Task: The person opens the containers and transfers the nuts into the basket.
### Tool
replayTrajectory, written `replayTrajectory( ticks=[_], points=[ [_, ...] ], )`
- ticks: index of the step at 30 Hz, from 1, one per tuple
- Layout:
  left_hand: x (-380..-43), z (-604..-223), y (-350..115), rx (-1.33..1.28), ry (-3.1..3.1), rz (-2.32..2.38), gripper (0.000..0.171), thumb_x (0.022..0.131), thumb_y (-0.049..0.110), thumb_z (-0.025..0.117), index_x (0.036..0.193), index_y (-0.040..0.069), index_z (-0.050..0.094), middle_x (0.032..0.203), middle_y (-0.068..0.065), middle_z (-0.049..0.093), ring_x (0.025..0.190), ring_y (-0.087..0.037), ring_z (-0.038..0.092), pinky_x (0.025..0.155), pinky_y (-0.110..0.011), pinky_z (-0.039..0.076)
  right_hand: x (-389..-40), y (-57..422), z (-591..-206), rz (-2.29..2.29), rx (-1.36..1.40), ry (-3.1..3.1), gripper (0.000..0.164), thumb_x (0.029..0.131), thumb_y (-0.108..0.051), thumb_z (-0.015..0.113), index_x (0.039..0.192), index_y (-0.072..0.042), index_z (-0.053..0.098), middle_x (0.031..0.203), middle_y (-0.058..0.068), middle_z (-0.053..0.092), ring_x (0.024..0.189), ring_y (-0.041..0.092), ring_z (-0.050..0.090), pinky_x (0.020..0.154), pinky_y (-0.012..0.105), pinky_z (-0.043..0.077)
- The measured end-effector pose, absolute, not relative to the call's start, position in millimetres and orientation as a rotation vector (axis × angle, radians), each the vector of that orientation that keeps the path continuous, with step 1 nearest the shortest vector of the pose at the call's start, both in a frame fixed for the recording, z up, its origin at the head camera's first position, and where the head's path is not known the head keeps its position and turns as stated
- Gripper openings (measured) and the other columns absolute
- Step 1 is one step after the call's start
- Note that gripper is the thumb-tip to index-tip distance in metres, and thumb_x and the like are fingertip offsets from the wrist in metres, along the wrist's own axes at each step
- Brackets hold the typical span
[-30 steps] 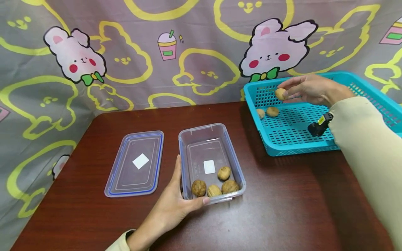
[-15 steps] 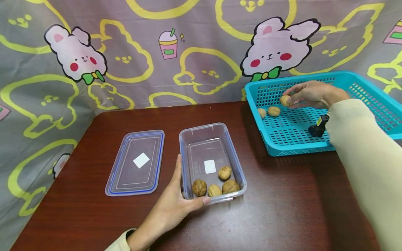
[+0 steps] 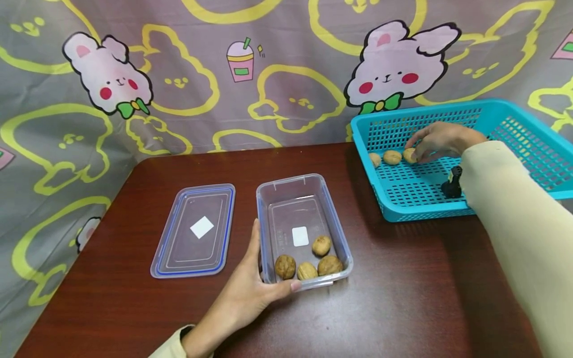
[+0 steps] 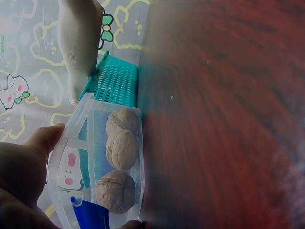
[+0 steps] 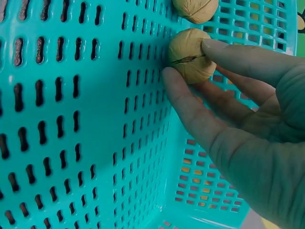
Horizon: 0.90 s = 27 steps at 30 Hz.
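Note:
At the near-left corner of a clear plastic container (image 3: 293, 209), my left hand (image 3: 248, 291) grips the wall, thumb along the front rim. Several walnuts (image 3: 330, 266) sit at the container's near end, seen through its side in the left wrist view. My right hand (image 3: 440, 139) reaches into the turquoise basket (image 3: 429, 213). Its thumb and fingers pinch a walnut (image 5: 190, 57) low at the basket's floor. To the left of that nut, two more walnuts (image 3: 392, 157) lie by the basket's side wall; part of one is hidden.
A clear lid (image 3: 192, 238) with a blue seal lies left of the container. The brown table (image 3: 380, 303) is under everything, and a patterned cloth (image 3: 188, 79) hangs behind it. A small black device (image 3: 453, 184) is at the right wrist.
My right hand has lowered, carrying the pinched walnut down to the basket floor beside the other two. The left hand and container hold their place.

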<state>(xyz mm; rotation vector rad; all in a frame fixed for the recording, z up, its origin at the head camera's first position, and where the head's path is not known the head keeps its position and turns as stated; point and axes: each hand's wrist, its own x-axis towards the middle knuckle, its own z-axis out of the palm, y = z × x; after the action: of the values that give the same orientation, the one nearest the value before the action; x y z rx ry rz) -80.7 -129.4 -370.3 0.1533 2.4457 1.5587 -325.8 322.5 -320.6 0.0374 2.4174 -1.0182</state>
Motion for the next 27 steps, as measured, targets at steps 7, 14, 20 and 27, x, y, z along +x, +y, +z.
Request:
replayTrajectory(
  ticks=[7, 14, 20, 27],
  points=[
    [-81.0, -370.3, -130.0, 0.172, 2.45, 1.567, 0.139, 0.077, 0.031, 0.094, 0.169, 0.022, -0.01, 0.175, -0.014, 0.017, 0.151, -0.03, 0.04, 0.127, -0.059, 0.025, -324.0, 317.6, -320.1, -0.953, 0.033, 2.456, 0.049, 0.101, -0.001, 0.061, 0.145, 0.014, 0.046, 0.114, 0.023, 0.066, 0.107, 0.036, 0.064, 0.091, 0.047, 0.063],
    [-80.3, -369.2, -130.1, 0.155, 2.449, 1.557, 0.14, 0.077, 0.031, 0.095, 0.169, 0.02, -0.009, 0.176, -0.012, 0.015, 0.154, -0.031, 0.033, 0.128, -0.059, 0.022, -321.9, 314.9, -299.1, -0.822, -0.012, 2.564, 0.047, 0.106, -0.006, 0.051, 0.149, 0.012, 0.042, 0.15, 0.041, 0.042, 0.139, 0.059, 0.04, 0.109, 0.07, 0.044],
    [-80.9, -369.1, -129.9, 0.159, 2.449, 1.559, 0.139, 0.077, 0.031, 0.095, 0.169, 0.02, -0.009, 0.176, -0.012, 0.016, 0.154, -0.031, 0.034, 0.128, -0.059, 0.022, -323.4, 299.1, -272.6, -0.834, -0.08, 2.576, 0.049, 0.109, -0.012, 0.052, 0.152, 0.007, 0.041, 0.155, 0.038, 0.041, 0.14, 0.055, 0.043, 0.112, 0.07, 0.041],
    [-80.9, -369.5, -129.7, 0.177, 2.443, 1.571, 0.139, 0.077, 0.031, 0.095, 0.169, 0.02, -0.01, 0.176, -0.013, 0.016, 0.154, -0.031, 0.035, 0.127, -0.06, 0.022, -313.7, 274.0, -244.1, -0.964, -0.259, 2.561, 0.052, 0.106, -0.018, 0.061, 0.153, 0.0, 0.046, 0.152, 0.021, 0.052, 0.129, 0.03, 0.06, 0.099, 0.038, 0.06]
  ],
)
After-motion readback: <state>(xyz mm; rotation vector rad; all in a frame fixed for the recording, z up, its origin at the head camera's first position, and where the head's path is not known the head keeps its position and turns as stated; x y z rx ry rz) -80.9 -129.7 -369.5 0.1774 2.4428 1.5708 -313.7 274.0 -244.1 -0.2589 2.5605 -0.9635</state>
